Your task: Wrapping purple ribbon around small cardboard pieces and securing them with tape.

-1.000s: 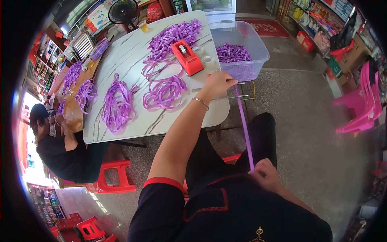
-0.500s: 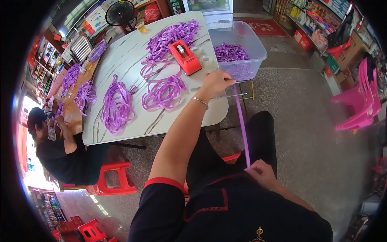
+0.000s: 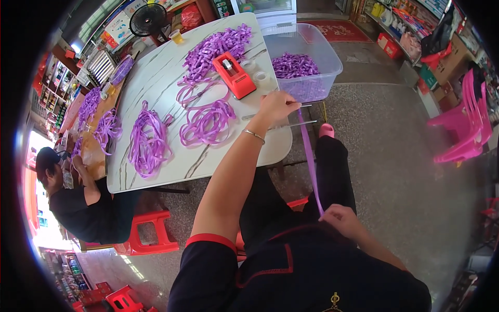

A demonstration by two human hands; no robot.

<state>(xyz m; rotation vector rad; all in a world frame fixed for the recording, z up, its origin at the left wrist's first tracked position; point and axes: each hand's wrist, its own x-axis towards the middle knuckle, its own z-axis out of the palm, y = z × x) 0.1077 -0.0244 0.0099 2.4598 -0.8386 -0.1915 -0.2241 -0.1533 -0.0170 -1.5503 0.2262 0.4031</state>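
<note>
A purple ribbon (image 3: pixel 310 158) runs between my hands past the table's right edge. My left hand (image 3: pixel 278 107) pinches its far end near the table corner, above thin metal rods (image 3: pixel 293 124) that jut over the edge. Close to my lap, my right hand (image 3: pixel 340 219) is closed on the ribbon's near end. The strip bows slightly. Beyond my left hand stands a red tape dispenser (image 3: pixel 234 75), with clear tape rolls (image 3: pixel 261 78) beside it. Loose ribbon loops (image 3: pixel 208 124) and a longer ribbon bundle (image 3: pixel 149 140) lie to the left.
A heap of folded purple ribbons (image 3: pixel 221 49) covers the far part of the marble-patterned table (image 3: pixel 195 169). A clear plastic bin (image 3: pixel 332 73) holds more pieces. A cup (image 3: pixel 176 37) stands at the back. At left a person (image 3: pixel 86 203) handles ribbon; pink chairs (image 3: pixel 468 122) stand right.
The ribbon has gone from taut to slightly slack, while both hands keep hold of it. My view has shifted a little, and a pink shoe now shows beyond my knee.
</note>
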